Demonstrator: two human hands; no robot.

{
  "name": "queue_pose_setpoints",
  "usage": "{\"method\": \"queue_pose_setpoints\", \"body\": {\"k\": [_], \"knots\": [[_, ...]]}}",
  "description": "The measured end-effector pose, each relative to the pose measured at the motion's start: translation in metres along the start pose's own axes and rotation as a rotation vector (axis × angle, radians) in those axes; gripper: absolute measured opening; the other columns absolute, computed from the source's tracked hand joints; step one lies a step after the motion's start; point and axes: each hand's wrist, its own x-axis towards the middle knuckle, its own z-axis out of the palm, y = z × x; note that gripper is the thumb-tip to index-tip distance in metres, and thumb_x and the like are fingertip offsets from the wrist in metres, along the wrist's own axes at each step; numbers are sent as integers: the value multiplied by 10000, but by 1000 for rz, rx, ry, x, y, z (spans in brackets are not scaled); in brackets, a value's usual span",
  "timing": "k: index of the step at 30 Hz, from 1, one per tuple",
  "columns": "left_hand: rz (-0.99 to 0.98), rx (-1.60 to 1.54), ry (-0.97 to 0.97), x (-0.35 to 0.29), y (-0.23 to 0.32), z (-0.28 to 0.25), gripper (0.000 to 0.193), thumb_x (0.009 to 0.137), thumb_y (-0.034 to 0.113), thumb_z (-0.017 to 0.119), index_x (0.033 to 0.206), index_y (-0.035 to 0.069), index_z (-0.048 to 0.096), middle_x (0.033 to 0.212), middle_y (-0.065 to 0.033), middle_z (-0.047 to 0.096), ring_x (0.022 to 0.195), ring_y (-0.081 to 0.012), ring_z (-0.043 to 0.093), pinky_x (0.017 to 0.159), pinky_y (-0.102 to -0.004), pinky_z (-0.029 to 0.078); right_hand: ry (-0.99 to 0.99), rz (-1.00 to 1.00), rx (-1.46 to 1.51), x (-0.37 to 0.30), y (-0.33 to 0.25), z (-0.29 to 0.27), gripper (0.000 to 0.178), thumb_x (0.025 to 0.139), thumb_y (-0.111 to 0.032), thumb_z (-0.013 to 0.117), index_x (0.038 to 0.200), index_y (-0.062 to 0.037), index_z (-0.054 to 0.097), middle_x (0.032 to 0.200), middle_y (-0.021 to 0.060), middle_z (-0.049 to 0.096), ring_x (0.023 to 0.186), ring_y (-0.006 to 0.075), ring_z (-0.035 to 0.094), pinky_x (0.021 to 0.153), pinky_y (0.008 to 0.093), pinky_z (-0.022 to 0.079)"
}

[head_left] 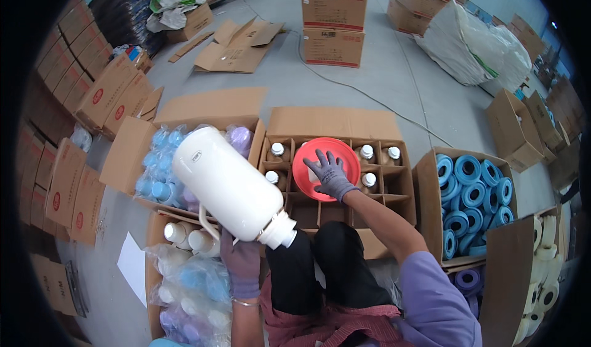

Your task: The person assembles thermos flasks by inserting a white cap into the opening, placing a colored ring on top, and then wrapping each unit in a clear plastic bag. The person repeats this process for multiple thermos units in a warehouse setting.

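- Left hand [241,262], gloved, has its grip clenched on the handle of a white thermos body [225,187], tilted, neck toward the person.
- Right hand [330,173] lies flat, released, on a red disc [308,156] atop the divided carton [394,190], near its far edge.

A carton of blue foam rings [471,193] and two stacked brown cardboard boxes [333,21] are being seen on the grey floor [394,82].
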Motion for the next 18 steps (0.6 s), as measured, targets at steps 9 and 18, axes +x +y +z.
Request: {"method": "queue_pose_setpoints", "body": {"k": [9,18], "knots": [[-495,-1015,113,34,-52,38,438,993,330,535,1324,44,526,1277,-141,599,1121,-299,627,923,-484,545,-101,153,2279,-77,-12,-111,673,898,-217,666,1479,-44,374,1393,136,507,1233,261,559,1029,405,470],[-658,-1199,132,7,3,92,439,1025,392,476,1341,89,513,1231,-107,618,1082,-269,637,893,-443,560,718,-393,524,-99,-72,-147,634,743,-310,792,1305,-106,582,1418,227,398,1371,480,335,1111,524,352]]}}
